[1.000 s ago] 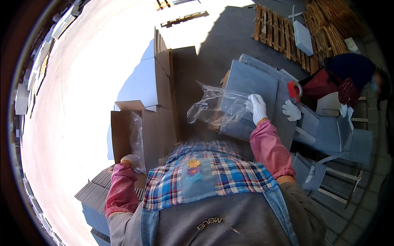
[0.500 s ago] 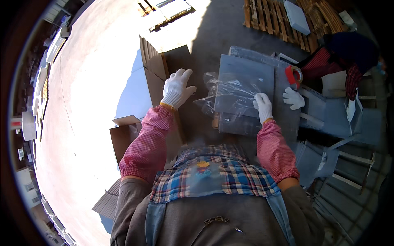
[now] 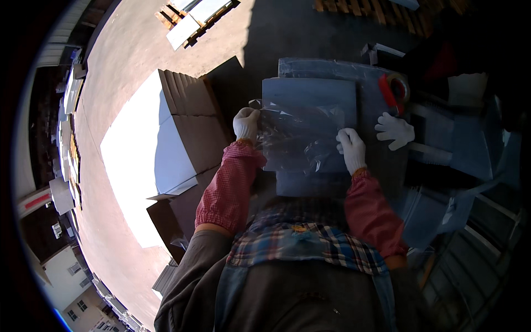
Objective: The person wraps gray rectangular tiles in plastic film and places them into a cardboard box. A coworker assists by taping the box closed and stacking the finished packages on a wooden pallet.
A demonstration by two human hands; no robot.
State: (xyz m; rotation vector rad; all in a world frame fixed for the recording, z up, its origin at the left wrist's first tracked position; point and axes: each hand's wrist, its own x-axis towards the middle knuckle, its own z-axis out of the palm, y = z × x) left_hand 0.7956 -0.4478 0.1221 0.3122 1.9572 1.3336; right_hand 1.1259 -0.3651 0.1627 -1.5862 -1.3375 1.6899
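A clear plastic bag (image 3: 301, 130) is stretched across a flat grey panel (image 3: 308, 90) that lies on a larger plastic-wrapped stack (image 3: 318, 67). My left hand (image 3: 246, 124), in a white knit glove, is closed on the bag's left side, just past the panel's edge. In a matching glove, my right hand (image 3: 352, 150) pinches the bag's right side over the panel's right edge. To the right of that hand lies a loose white glove (image 3: 395, 131), fingers spread. Beyond the glove is a red tape dispenser (image 3: 394, 93) with a roll of tape.
Flat cardboard sheets or cartons (image 3: 191, 102) stand stacked to my left, with an open cardboard box (image 3: 166, 218) nearer me. Grey panels and metal frames (image 3: 470, 144) crowd the dark right side. Wooden pallets (image 3: 376, 12) lie at the far right, and a loaded pallet (image 3: 196, 23) farther left.
My left hand has come from above the cardboard to the bag and closed on it. The bag is now spread wider between both hands. The view has shifted and darkened.
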